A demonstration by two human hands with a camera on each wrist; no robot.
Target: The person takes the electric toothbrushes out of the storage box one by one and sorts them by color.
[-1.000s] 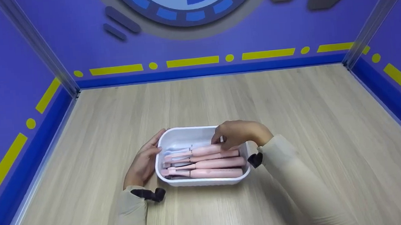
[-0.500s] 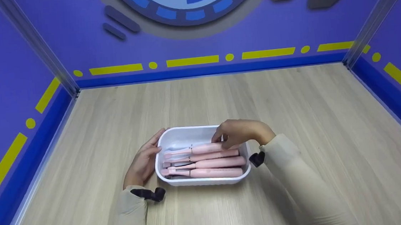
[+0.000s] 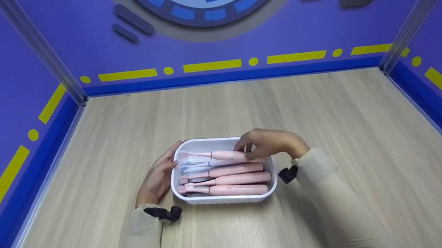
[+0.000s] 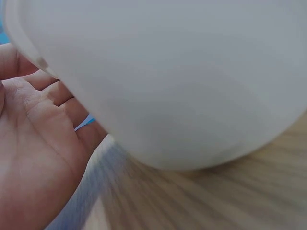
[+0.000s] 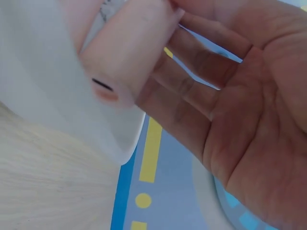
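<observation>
A white plastic basket point(image 3: 227, 201) holds several pink electric toothbrushes point(image 3: 241, 179) lying side by side, heads to the left. At its left end my left hand point(image 3: 155, 180) grips the rim, thumb on the edge and fingers behind the far corner. Over the back right corner, my right hand point(image 3: 272, 143) pinches the handle of the farthest pink electric toothbrush point(image 3: 223, 155), close over the others. The right wrist view shows that handle's base point(image 5: 110, 91) against the fingers. Below the held one lies a paler toothbrush point(image 3: 198, 166), partly covered.
The basket stands on a light wood table point(image 3: 229, 233). Blue-purple panels with yellow dashes point(image 3: 212, 66) close it in at the back and both sides, with metal posts point(image 3: 410, 18) at the back corners. Black wrist cameras point(image 3: 165, 214) sit on both sleeves.
My right hand has shifted back and slightly right, taking the pinched electric toothbrush away from the row and uncovering the paler one. My left hand has stayed at the basket.
</observation>
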